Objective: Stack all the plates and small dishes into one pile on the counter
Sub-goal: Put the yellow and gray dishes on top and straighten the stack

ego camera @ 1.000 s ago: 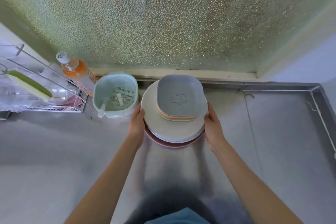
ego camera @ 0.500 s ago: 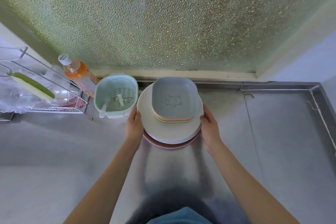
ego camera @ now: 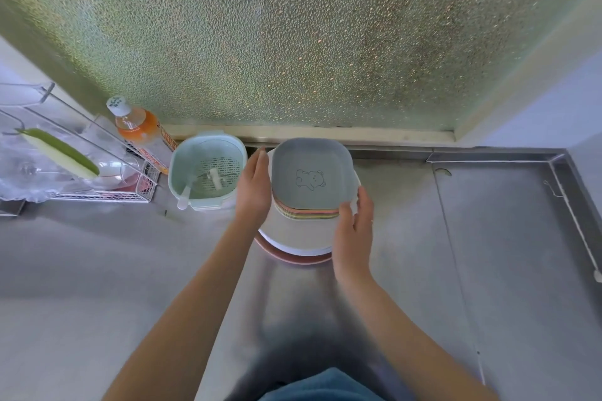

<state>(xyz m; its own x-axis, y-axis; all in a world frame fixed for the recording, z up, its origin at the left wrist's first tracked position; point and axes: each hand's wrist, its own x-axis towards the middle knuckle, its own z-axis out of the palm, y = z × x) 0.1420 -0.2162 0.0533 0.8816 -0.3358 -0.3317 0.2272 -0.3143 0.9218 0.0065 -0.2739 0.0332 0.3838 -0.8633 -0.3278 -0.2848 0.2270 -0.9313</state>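
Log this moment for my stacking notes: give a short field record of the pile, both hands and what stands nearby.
pile: small dishes nested on white plates, pink plate lowest
top dish: grey, bear drawing
left hand: fingers straight, beside the dishes
right hand: fingers relaxed, at the dishes' near corner
surface: steel counter
nearby: green strainer basket, orange bottle

grey bear-print dish (ego camera: pixel 312 172), pink plate (ego camera: pixel 293 258)

Single head-worn wide-angle view, looking steeply down and forward, close over the counter (ego camera: pixel 97 270)
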